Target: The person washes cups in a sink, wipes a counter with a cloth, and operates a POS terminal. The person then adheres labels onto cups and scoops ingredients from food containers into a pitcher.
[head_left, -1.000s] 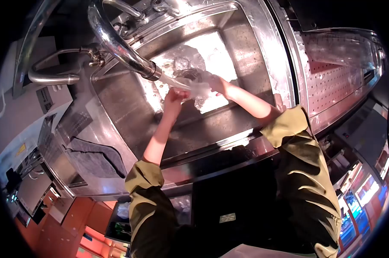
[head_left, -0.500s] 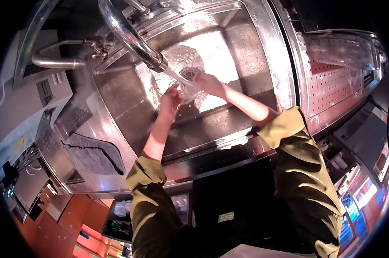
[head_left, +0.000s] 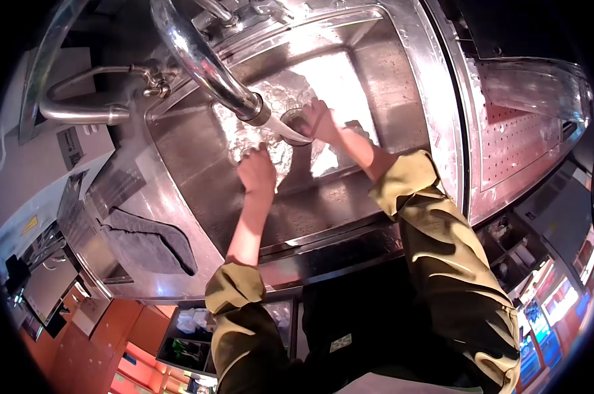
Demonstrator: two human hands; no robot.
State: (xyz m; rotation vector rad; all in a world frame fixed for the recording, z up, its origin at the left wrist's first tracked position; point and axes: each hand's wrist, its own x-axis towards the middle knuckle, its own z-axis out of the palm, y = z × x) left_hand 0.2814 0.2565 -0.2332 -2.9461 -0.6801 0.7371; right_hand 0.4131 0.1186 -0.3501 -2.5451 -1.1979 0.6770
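Water runs from the metal faucet (head_left: pixel 250 108) into the stainless steel sink (head_left: pixel 382 79). My right hand (head_left: pixel 322 123) is beside the stream, over the drain (head_left: pixel 296 121), with its fingers apart and nothing visible in them. Lower left of the stream, my left hand (head_left: pixel 257 171) reaches low into the sink with its fingers bent down. Glare and wet reflections around its fingertips hide what, if anything, it holds.
A folded grey cloth (head_left: pixel 146 240) lies on the steel counter left of the sink. A second, smaller tap (head_left: pixel 87 115) curves in at the left. To the right are a perforated drain panel (head_left: pixel 517 148) and a clear container (head_left: pixel 540 88).
My hands have moved apart: the left lower and to the left, the right slightly rightward with its fingers spreading. The round clear shape between them no longer shows there. Water keeps running.
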